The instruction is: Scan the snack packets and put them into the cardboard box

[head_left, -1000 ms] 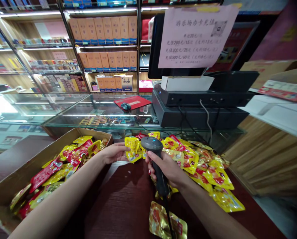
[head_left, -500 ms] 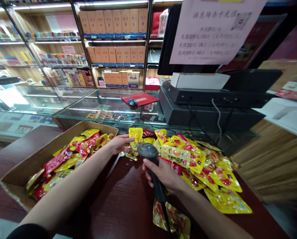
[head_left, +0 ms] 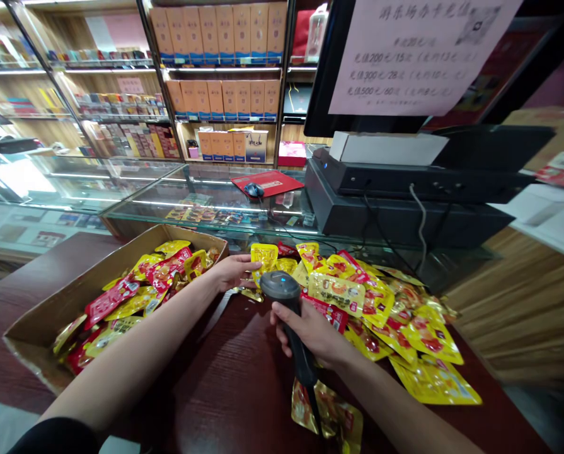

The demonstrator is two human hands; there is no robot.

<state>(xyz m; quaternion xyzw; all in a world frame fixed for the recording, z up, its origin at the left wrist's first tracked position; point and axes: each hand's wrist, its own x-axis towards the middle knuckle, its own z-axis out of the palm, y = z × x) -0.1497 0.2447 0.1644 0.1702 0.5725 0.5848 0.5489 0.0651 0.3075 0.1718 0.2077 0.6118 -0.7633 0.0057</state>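
My right hand [head_left: 310, 331] is wrapped around the handle of a black barcode scanner [head_left: 282, 287], its head pointing away from me. Just beyond the scanner head, my left hand [head_left: 234, 272] pinches a yellow snack packet [head_left: 264, 258] by its left edge and holds it up. To the right spreads a pile of yellow, red and gold snack packets [head_left: 379, 302]. A gold packet [head_left: 326, 416] lies below the scanner, partly behind its cable. On the left, a cardboard box [head_left: 31, 356] holds more yellow and red packets [head_left: 116, 302]; my left forearm passes in front of it.
Behind the brown table [head_left: 206, 384] is a glass display counter [head_left: 168, 183] with a red mouse pad [head_left: 282, 182] and a mouse [head_left: 254, 190]. A monitor with a paper sign [head_left: 418, 57] and a black cash drawer [head_left: 404, 221] stand at right. Shelves of boxes [head_left: 220, 34] line the back.
The view has shifted slightly. My left hand and the yellow packet have moved a little to the right, closer to the scanner head; the right hand keeps its grip.
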